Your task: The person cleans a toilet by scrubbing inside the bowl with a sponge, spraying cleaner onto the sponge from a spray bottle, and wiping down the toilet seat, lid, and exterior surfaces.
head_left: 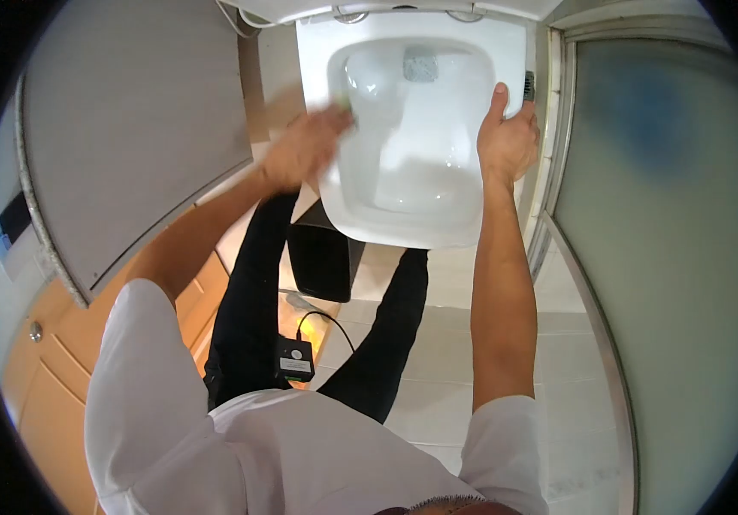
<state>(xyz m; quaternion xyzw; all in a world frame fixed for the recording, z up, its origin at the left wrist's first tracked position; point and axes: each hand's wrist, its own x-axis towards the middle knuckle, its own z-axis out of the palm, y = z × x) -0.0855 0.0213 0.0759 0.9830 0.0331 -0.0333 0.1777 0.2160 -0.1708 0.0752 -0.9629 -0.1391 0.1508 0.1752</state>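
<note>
Right, two hands at the toilet bowl (416, 225), one bracing, one working along the side, by the look of it!
Head view: the bowl sits between the hands; the right hand (508, 144) clamps its edge, thumb on top. The left hand (307, 148) blurs at the opposite rim, something greenish at its fingertips, grip impossible to tell; the next move calls for steady bracing.

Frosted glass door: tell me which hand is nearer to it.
Right. The right hand grips the toilet on the side facing the frosted glass door; the left hand is at the toilet's opposite side, farther away.
</note>
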